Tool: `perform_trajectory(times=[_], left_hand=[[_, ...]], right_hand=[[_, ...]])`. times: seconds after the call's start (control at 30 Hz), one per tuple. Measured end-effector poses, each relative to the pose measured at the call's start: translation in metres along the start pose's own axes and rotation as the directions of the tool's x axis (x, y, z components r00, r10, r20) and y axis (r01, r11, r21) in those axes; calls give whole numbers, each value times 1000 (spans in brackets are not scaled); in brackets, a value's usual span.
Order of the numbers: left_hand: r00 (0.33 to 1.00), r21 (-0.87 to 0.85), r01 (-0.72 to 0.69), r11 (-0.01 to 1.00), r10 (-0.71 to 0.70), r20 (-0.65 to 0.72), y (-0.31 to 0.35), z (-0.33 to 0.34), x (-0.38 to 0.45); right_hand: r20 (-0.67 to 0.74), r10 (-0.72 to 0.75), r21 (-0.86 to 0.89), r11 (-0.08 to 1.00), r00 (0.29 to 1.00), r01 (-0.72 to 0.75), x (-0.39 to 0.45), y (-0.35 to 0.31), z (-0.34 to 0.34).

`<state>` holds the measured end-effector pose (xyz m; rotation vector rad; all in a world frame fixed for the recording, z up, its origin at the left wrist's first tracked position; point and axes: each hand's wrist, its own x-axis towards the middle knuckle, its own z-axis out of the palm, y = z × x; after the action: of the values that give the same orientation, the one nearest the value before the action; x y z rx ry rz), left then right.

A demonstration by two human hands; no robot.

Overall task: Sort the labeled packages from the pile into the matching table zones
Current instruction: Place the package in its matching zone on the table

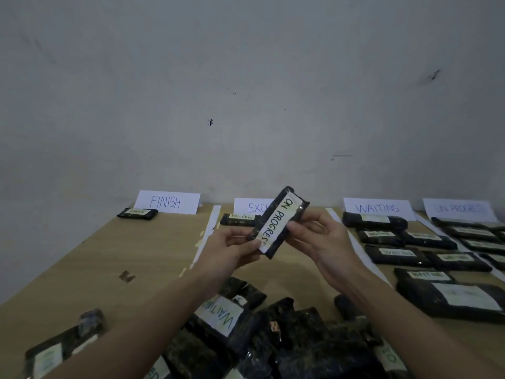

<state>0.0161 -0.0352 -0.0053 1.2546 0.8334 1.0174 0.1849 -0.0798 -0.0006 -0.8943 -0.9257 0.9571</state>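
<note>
I hold a black package labelled ON PROGRESS [278, 220] up over the table's middle, tilted. My left hand [232, 248] pinches its lower end and my right hand [322, 239] grips its right side. The pile of black packages [287, 343] lies near the front edge below my arms, one labelled WAITING [221, 315] on top. Zone signs stand along the wall: FINISH [166, 202], EXCLUDED [250, 207] partly hidden by the held package, WAITING [378, 208] and ON PROGRESS [459, 208].
One package [138, 213] lies by FINISH and one [239, 218] by EXCLUDED. Several packages [404, 242] fill the WAITING zone and several more [475, 233] the ON PROGRESS zone at far right. White tape strips [210, 231] divide the wooden table [131, 255].
</note>
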Motion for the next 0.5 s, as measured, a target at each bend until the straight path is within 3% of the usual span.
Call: perform_trajectory(times=[0.1, 0.17, 0.23, 0.33, 0.5], left_hand=[[999, 31, 16, 999, -17, 45, -2, 9, -1], [998, 211, -26, 977, 12, 65, -1, 13, 0], [996, 278, -77, 957, 63, 59, 2, 18, 5], [990, 216, -137, 967, 140, 4, 9, 33, 14], [988, 234, -150, 961, 154, 3, 2, 81, 24]], right_hand=[[-35, -12, -46, 999, 999, 10, -1, 5, 5], [-43, -106, -250, 964, 993, 92, 1, 5, 4], [45, -200, -483, 853, 979, 196, 2, 3, -3], [185, -220, -700, 655, 958, 285, 2, -1, -14], [275, -420, -875, 264, 865, 406, -12, -12, -44]])
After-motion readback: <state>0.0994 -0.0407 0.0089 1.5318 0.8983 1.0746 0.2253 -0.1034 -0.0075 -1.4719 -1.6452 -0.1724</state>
